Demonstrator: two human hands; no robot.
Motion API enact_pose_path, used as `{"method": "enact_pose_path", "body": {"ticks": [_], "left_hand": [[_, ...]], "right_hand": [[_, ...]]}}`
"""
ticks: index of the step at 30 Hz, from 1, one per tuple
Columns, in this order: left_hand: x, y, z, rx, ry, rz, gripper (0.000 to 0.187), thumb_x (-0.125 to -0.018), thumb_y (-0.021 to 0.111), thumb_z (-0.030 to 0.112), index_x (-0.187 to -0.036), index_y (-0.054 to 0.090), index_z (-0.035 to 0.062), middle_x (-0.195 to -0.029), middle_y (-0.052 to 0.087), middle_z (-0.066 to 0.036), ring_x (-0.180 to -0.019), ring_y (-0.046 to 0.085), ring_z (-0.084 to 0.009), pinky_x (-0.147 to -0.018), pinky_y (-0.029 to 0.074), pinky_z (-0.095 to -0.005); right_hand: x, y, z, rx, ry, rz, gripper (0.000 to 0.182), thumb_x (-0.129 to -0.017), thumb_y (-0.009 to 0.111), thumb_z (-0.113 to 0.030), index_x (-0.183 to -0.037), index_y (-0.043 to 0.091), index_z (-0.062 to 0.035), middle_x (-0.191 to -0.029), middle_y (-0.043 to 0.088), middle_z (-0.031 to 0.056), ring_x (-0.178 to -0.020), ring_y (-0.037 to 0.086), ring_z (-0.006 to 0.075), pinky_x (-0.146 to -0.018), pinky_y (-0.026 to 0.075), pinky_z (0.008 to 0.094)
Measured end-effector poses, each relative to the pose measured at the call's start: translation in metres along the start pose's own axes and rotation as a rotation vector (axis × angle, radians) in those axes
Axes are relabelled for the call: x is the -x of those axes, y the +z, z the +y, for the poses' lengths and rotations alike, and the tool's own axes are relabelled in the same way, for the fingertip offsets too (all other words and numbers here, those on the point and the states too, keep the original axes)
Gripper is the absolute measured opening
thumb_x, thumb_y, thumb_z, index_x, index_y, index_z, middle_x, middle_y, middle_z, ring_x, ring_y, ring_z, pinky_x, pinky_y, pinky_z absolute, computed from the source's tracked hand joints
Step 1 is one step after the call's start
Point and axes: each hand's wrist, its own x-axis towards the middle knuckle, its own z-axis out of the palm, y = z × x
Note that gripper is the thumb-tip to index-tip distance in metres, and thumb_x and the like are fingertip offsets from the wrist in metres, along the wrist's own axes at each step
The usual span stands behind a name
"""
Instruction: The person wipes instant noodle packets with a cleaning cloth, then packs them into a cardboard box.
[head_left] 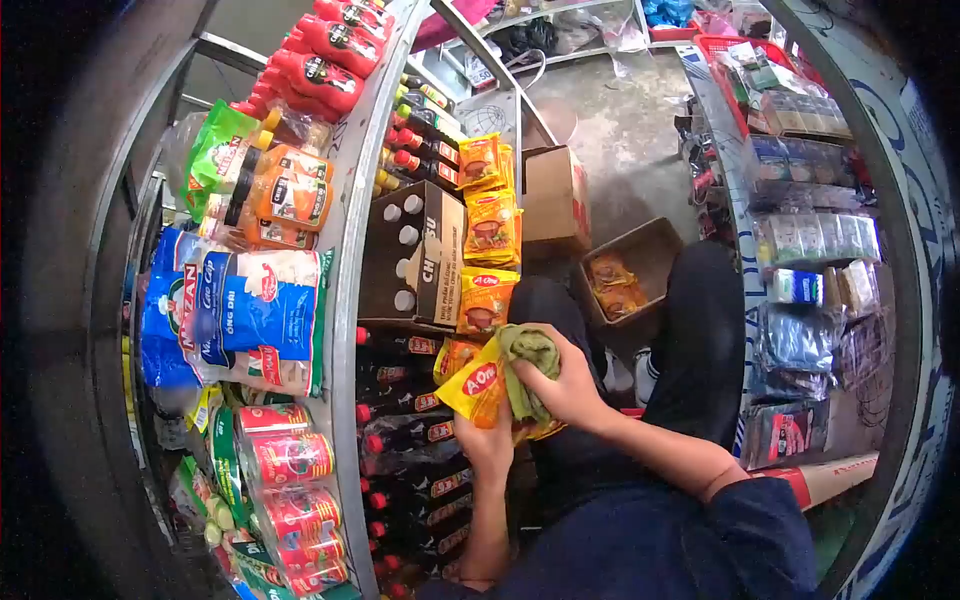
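My left hand (487, 447) is closed on a yellow A One packet (470, 391), held tilted in front of the lower shelf. Against the packet's right side, my right hand (568, 385) grips a crumpled green cloth (530, 362). Just beyond the hands, more yellow packets (487, 297) stand in a row along the shelf's front edge, beside a Chin-su carton (421, 255) with white-capped bottles. Dark bottles with red caps (410, 437) lie to the left of my left hand.
An open cardboard box (640, 262) with yellow packets inside sits on the floor between my legs. A closed carton (556, 200) is behind it. The metal upright (357, 270) runs along the left shelves. Packaged goods (818, 237) fill the right shelf.
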Motion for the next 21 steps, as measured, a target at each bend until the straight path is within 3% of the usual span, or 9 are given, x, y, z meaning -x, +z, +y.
{"method": "enact_pose_path", "body": {"ticks": [3,6,11,15,17,19,21], "left_hand": [[0.014,-0.004,-0.012,-0.014,0.039,-0.054,0.051,-0.094,0.073,0.013,-0.134,0.049,-0.0064,-0.126,0.063,-0.012,-0.114,0.062,-0.0209,-0.1,0.048,-0.0356],[0.015,-0.009,-0.021,-0.095,0.171,-0.023,0.048,-0.095,0.072,0.014,-0.132,0.05,-0.0065,-0.123,0.063,-0.012,-0.11,0.063,-0.0207,-0.098,0.049,-0.0347],[-0.015,-0.028,-0.002,0.085,-0.047,0.119,0.035,-0.097,0.07,0.013,-0.124,0.056,-0.004,-0.12,0.066,-0.012,-0.104,0.066,-0.019,-0.09,0.053,-0.0328],[-0.006,-0.03,-0.02,0.035,-0.036,0.035,0.042,-0.097,0.068,0.012,-0.132,0.051,-0.0045,-0.121,0.066,-0.012,-0.107,0.065,-0.0205,-0.093,0.051,-0.0336],[0.004,-0.025,-0.029,-0.103,-0.01,-0.035,0.045,-0.097,0.068,0.011,-0.135,0.049,-0.0047,-0.123,0.065,-0.012,-0.112,0.064,-0.0219,-0.097,0.05,-0.0346],[0.018,-0.017,-0.032,0.024,-0.025,-0.023,0.042,-0.096,0.068,0.01,-0.133,0.052,-0.0046,-0.128,0.062,-0.015,-0.121,0.059,-0.0228,-0.103,0.046,-0.0365],[0.005,-0.031,-0.06,-0.088,0.049,-0.046,0.045,-0.096,0.069,0.012,-0.133,0.052,-0.0049,-0.125,0.064,-0.013,-0.116,0.062,-0.0227,-0.099,0.048,-0.0365]], "right_hand": [[-0.014,-0.004,0.001,-0.025,0.104,-0.115,0.037,-0.09,0.066,-0.011,-0.125,0.058,0.0013,-0.11,0.07,0.0107,-0.101,0.064,0.0138,-0.092,0.05,0.0311],[-0.007,0.008,-0.003,0.048,0.009,-0.096,0.04,-0.091,0.063,-0.008,-0.129,0.056,0.0005,-0.111,0.07,0.0131,-0.102,0.065,0.0165,-0.093,0.051,0.0321],[0.026,0.022,0.005,0.359,-0.133,-0.15,0.044,-0.09,0.061,-0.004,-0.133,0.054,0.0002,-0.113,0.068,0.0169,-0.108,0.066,0.0219,-0.094,0.05,0.0345],[0.017,0.018,0.0,0.185,-0.002,-0.154,0.044,-0.089,0.063,-0.008,-0.131,0.054,0.0,-0.114,0.067,0.0187,-0.109,0.066,0.0262,-0.095,0.05,0.037],[0.003,0.017,-0.007,0.084,0.095,-0.163,0.039,-0.091,0.06,-0.007,-0.128,0.055,0.0005,-0.11,0.069,0.0167,-0.106,0.066,0.0212,-0.093,0.05,0.0346],[-0.01,0.015,-0.005,0.071,0.111,-0.182,0.038,-0.091,0.059,-0.007,-0.128,0.055,0.0007,-0.109,0.069,0.0159,-0.105,0.066,0.0197,-0.092,0.05,0.0339],[-0.004,0.019,0.004,0.078,0.062,-0.165,0.041,-0.091,0.058,-0.005,-0.131,0.053,0.0002,-0.111,0.068,0.016,-0.107,0.065,0.0201,-0.094,0.05,0.0337]]}}
